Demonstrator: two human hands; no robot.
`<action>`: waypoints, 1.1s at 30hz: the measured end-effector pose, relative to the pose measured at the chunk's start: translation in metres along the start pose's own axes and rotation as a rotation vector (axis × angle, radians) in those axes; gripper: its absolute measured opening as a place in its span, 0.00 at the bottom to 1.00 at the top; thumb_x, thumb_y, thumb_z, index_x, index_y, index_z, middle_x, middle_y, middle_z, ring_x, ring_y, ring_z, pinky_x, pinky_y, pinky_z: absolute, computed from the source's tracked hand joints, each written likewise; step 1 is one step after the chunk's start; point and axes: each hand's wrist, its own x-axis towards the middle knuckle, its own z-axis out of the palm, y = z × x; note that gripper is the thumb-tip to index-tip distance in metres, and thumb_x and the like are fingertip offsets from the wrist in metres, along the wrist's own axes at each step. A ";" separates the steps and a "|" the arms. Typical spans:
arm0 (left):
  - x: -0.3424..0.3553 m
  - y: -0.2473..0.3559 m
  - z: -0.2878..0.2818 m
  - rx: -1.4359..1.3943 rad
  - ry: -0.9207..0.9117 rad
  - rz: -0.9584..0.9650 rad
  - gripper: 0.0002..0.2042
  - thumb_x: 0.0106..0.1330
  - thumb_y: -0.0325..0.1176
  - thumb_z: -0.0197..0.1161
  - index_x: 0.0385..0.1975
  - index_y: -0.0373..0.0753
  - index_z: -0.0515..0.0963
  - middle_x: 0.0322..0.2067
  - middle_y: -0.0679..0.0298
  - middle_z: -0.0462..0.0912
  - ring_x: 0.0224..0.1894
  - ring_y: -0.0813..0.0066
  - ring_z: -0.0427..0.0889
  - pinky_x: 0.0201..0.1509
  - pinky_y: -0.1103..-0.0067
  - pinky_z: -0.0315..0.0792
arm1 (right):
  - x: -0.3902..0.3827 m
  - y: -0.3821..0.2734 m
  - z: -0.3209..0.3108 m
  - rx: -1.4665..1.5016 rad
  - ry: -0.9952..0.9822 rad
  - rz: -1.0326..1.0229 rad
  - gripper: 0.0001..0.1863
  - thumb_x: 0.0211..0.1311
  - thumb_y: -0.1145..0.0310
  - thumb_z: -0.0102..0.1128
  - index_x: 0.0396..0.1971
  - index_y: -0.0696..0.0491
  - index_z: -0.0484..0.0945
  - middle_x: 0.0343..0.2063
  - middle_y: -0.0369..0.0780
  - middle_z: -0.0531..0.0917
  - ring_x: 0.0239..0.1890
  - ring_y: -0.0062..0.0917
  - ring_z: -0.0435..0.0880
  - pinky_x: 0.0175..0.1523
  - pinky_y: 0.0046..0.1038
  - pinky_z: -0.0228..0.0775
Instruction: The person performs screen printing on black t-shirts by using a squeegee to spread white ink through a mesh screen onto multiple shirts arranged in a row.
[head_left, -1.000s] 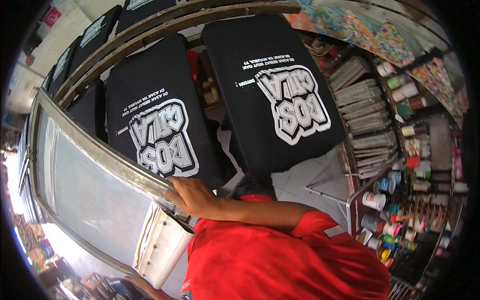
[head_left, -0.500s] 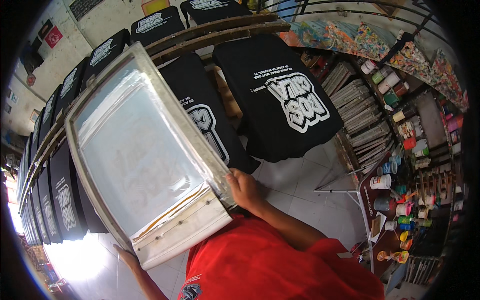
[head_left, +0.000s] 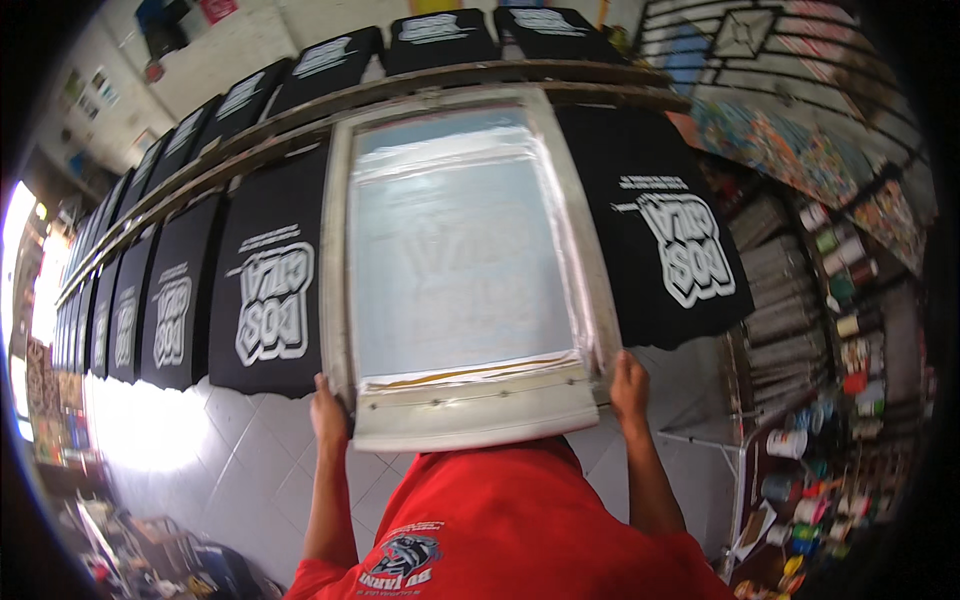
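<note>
Left hand: the left hand (head_left: 329,415) grips the near left corner of the screen-printing frame (head_left: 455,270), fingers wrapped over the frame's edge and pressed against it.
Right hand: the right hand (head_left: 629,385) clasps the near right corner of the same frame, fingers curled round its side rail.
Screen-printing frame: a large pale rectangular frame with translucent mesh stretched across it, held flat between both hands in the middle of the scene, its long sides running from near to far. It lies over the printing table, covering the spot between two printed shirts.
Squeegee bar: a pale bar (head_left: 475,415) runs along the near end of the frame, between the two hands, touching the frame's near rail.
Shirt on the left: a black shirt with a white block print (head_left: 268,300) lies just left of the frame, partly under its left rail.
Shirt on the right: another black shirt with the same white print (head_left: 680,250) lies just right of the frame, partly covered by its right rail.
Row of shirts: more black printed shirts (head_left: 130,315) run off to the far left along the long wooden table rail (head_left: 250,135).
Paint pots: pots and bottles (head_left: 830,400) crowd shelves on the right, well apart from the hands.
Person: a red shirt (head_left: 510,530) fills the near edge.
</note>
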 end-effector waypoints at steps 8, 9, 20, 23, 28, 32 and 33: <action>-0.020 0.040 0.023 0.206 -0.097 -0.024 0.39 0.72 0.62 0.35 0.41 0.24 0.79 0.33 0.41 0.82 0.38 0.48 0.81 0.45 0.61 0.69 | 0.019 0.026 -0.005 -0.074 -0.043 0.057 0.26 0.74 0.55 0.40 0.29 0.64 0.76 0.27 0.56 0.79 0.33 0.52 0.78 0.38 0.42 0.65; -0.020 0.042 0.025 0.211 -0.092 -0.020 0.40 0.72 0.62 0.35 0.41 0.24 0.79 0.33 0.40 0.82 0.39 0.47 0.81 0.46 0.61 0.69 | 0.021 0.027 -0.004 -0.074 -0.041 0.048 0.26 0.74 0.55 0.40 0.30 0.65 0.76 0.27 0.56 0.79 0.33 0.52 0.78 0.39 0.42 0.65; -0.008 0.050 0.035 0.213 -0.044 0.008 0.39 0.71 0.62 0.35 0.34 0.25 0.78 0.34 0.37 0.80 0.43 0.42 0.80 0.49 0.60 0.68 | 0.039 0.014 0.005 -0.068 -0.043 0.012 0.28 0.74 0.54 0.39 0.36 0.66 0.78 0.33 0.58 0.81 0.40 0.54 0.79 0.45 0.41 0.67; -0.006 0.055 0.031 0.249 -0.058 0.027 0.38 0.72 0.61 0.35 0.35 0.24 0.78 0.34 0.38 0.80 0.43 0.42 0.80 0.49 0.60 0.68 | 0.038 0.013 0.011 -0.035 -0.038 -0.011 0.28 0.74 0.53 0.39 0.38 0.66 0.78 0.34 0.58 0.82 0.41 0.54 0.80 0.46 0.41 0.68; 0.003 0.056 0.033 0.232 -0.083 0.033 0.38 0.72 0.61 0.36 0.35 0.24 0.78 0.32 0.39 0.81 0.40 0.43 0.80 0.47 0.60 0.69 | 0.044 0.012 0.015 -0.063 -0.094 0.099 0.29 0.74 0.52 0.39 0.39 0.65 0.78 0.34 0.57 0.82 0.41 0.52 0.80 0.46 0.40 0.68; 0.009 0.052 0.040 0.215 -0.124 0.026 0.38 0.72 0.60 0.36 0.33 0.24 0.78 0.30 0.40 0.81 0.38 0.44 0.80 0.46 0.61 0.69 | 0.047 0.012 0.013 -0.101 -0.079 0.102 0.29 0.74 0.51 0.38 0.39 0.65 0.79 0.34 0.56 0.82 0.41 0.51 0.81 0.45 0.40 0.68; 0.010 0.051 0.041 0.207 -0.128 0.029 0.38 0.72 0.60 0.36 0.33 0.24 0.78 0.30 0.40 0.81 0.39 0.44 0.80 0.46 0.61 0.69 | 0.047 0.013 0.013 -0.095 -0.086 0.104 0.29 0.74 0.51 0.38 0.39 0.65 0.79 0.34 0.56 0.82 0.40 0.51 0.81 0.45 0.40 0.68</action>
